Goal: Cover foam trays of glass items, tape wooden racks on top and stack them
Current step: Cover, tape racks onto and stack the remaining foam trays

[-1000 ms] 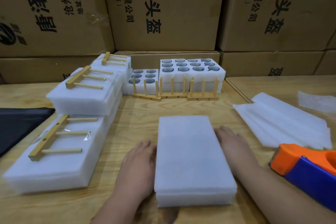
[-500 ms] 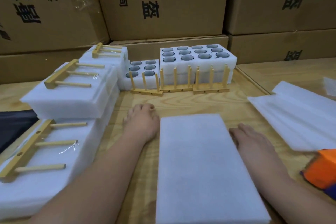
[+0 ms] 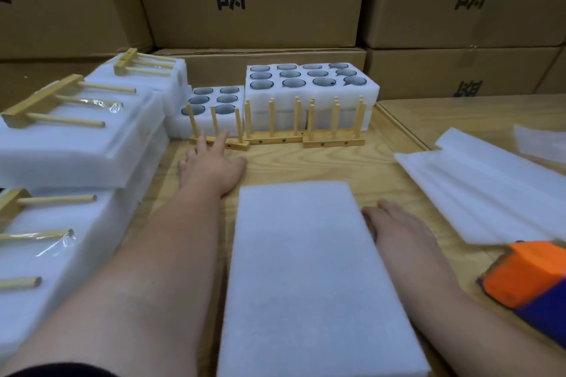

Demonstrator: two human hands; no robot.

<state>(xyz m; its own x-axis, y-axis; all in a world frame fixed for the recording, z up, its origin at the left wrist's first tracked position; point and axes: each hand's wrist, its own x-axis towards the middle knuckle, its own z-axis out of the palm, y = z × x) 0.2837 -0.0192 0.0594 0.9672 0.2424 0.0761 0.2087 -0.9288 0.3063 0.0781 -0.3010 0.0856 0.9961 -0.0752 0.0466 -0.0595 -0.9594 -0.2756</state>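
The left hand (image 3: 211,167), fingers spread, is reaching for the nearest wooden rack (image 3: 219,141) just ahead (its base lying crosswise); the right hand (image 3: 395,228) is lying flat beside the covered foam tray (image 3: 309,278).

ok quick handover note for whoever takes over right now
Left hand: open, reaching at the nearest upright rack, nothing gripped.
Right hand: open, flat against the covered tray.
Done: trays with racks taped on, stacked at left.
Left: rack onto the covered tray, tape it with the dispenser, stack; open trays of glasses need covers.
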